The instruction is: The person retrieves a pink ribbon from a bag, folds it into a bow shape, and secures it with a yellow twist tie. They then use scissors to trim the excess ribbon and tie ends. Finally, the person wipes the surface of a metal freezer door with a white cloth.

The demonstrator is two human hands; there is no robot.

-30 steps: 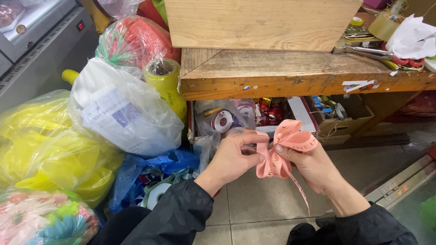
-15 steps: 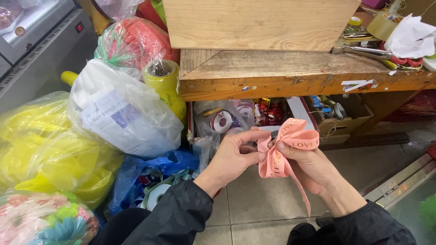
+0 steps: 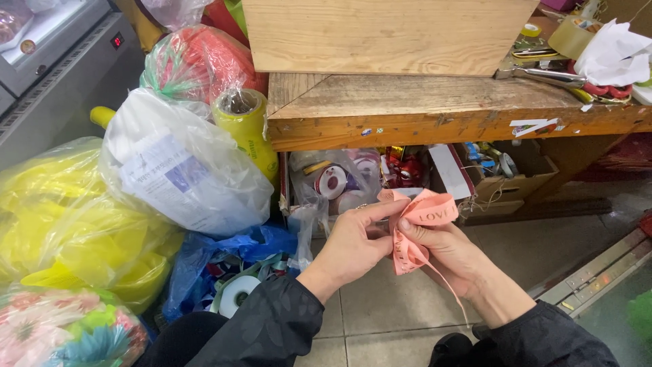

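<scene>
Both hands together, left hand [image 3: 350, 245] and right hand [image 3: 448, 255] pinched on the looped pink ribbon [image 3: 421, 224], held up in front of the wooden workbench [image 3: 407, 115] so the folds kept their shape, tail dangling free below.

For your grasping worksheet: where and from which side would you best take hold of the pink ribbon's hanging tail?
Probably the free tail of the pink ribbon, pinched flat from the right. It hangs as a thin strip below the right hand, while the left hand blocks the loops' other side.
</scene>
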